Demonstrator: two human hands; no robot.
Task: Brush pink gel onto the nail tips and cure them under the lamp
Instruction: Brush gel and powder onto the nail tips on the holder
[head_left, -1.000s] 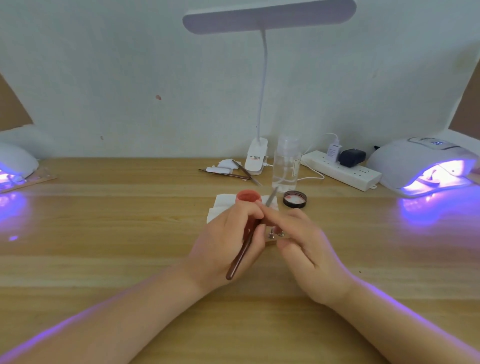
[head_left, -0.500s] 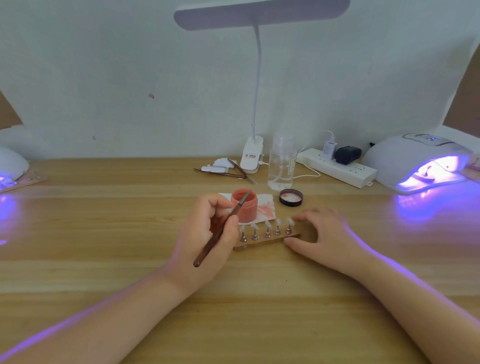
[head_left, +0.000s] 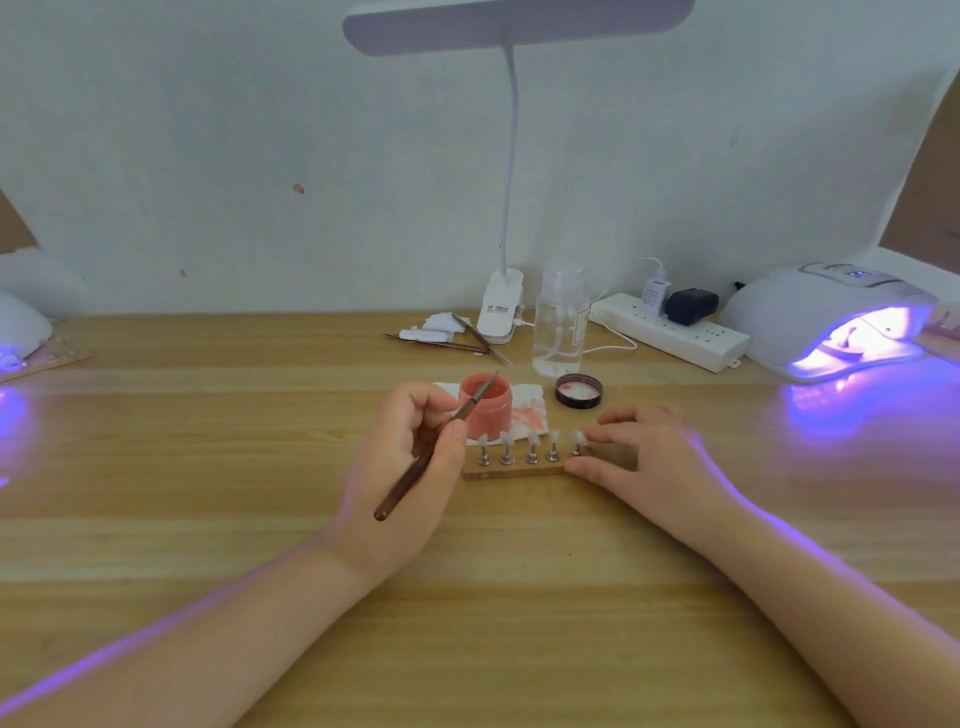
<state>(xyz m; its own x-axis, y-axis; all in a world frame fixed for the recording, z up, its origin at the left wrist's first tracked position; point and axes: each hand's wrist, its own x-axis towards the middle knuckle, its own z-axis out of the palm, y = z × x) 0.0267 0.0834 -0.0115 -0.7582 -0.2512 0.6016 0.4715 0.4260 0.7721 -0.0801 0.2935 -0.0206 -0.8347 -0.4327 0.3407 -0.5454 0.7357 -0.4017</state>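
Nearest the front edge of the wooden table (head_left: 156, 545), two bare forearms reach in from the bottom corners. The left hand (head_left: 402, 467) pinches a brown-handled gel brush (head_left: 428, 457) between thumb and curled fingers; the handle slants down toward the wrist and the metal ferrule points up and away, its tip over the mouth of the pink gel jar (head_left: 487, 405). Whether the bristles touch the gel cannot be told.

The right hand (head_left: 649, 462) lies with its fingers relaxed and nearly straight at the right end of a small wooden holder strip (head_left: 511, 472), thumb against the strip's near edge and fingertips beside the rightmost stand. Five metal stands rise in a row from the strip, each carrying a pale nail tip (head_left: 531, 439).

Just behind the strip, the open jar stands on a white paper towel (head_left: 530, 415) smeared with pink. To the jar's right lies its black lid (head_left: 578, 391), upturned, with pink traces inside.

Farther back near the middle of the table stand a clear plastic bottle (head_left: 561, 322), the clip base of a white desk lamp (head_left: 500, 306), and some thin tools with white scraps (head_left: 441, 335). A white power strip (head_left: 670, 332) runs toward the back right, where a white curing lamp (head_left: 826, 317) glows violet. Another violet-lit lamp (head_left: 21, 327) sits at the far left edge.
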